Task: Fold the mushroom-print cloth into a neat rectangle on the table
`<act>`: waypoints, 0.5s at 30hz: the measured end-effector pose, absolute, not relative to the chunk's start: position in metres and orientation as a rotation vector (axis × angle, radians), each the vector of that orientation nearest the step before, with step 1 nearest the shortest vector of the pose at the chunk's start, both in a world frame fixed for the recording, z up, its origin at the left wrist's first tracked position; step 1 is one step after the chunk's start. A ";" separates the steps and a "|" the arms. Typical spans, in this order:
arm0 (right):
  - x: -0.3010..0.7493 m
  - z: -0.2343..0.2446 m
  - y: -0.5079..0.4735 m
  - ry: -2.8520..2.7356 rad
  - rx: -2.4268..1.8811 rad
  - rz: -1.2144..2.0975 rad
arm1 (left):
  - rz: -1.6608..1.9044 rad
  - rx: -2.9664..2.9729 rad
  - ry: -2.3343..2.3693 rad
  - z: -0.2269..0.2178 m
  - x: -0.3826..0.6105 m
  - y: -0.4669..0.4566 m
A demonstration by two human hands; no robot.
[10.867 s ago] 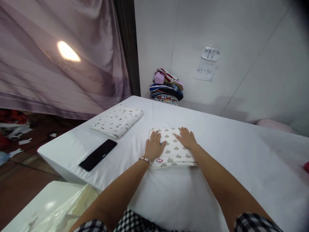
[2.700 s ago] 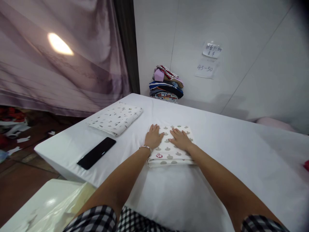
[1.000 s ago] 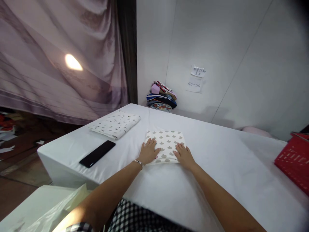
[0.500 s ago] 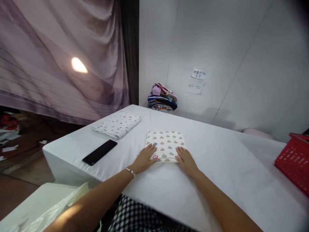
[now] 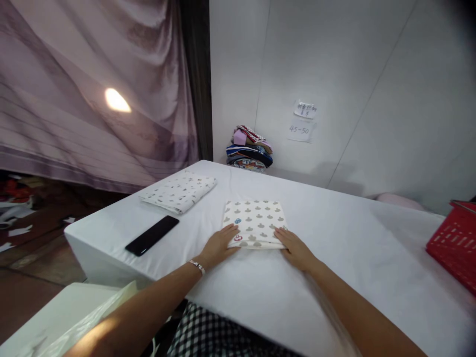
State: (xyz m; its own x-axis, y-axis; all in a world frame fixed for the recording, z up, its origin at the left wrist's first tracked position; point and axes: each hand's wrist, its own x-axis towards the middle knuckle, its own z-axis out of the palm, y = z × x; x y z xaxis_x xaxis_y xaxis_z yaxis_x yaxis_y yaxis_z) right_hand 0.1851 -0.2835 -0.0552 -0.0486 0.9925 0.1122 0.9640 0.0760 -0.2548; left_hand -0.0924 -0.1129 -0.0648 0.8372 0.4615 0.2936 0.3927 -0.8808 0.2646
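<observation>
A folded white cloth (image 5: 256, 220) with grey cloud-like prints and a few coloured ones lies flat on the table before me. At its near left corner rests my left hand (image 5: 220, 243), palm down with fingers stretched out. My right hand (image 5: 295, 248) touches the near right corner, its fingers also extended. Neither hand grips the cloth. The thumbs are at the folded near edge.
The white-covered table (image 5: 357, 258) also bears a second folded printed cloth (image 5: 180, 191) and a black phone (image 5: 152, 235) on the left. A red basket (image 5: 453, 245) stands at the right edge. Behind the table is a stack of folded fabrics (image 5: 250, 151).
Both hands have slid slightly outward, away from each other, toward the cloth's near corners. The cloth remains in place, with more of its near part showing. The view has shifted slightly.
</observation>
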 end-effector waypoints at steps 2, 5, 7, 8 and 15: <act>0.188 -0.057 -0.281 -2.133 -1.987 0.107 | 0.522 2.814 0.733 -0.065 -0.089 -0.118; 0.205 -0.061 -0.275 -2.158 -2.018 0.053 | 0.507 2.803 0.815 -0.063 -0.079 -0.139; 0.222 -0.062 -0.271 -2.094 -2.123 0.011 | 0.472 2.793 0.811 -0.061 -0.067 -0.163; 0.230 -0.062 -0.269 -2.024 -2.206 -0.020 | 0.452 2.789 0.776 -0.059 -0.061 -0.177; 0.218 -0.058 -0.275 -1.892 -2.262 -0.165 | 0.494 2.748 0.395 -0.045 -0.046 -0.222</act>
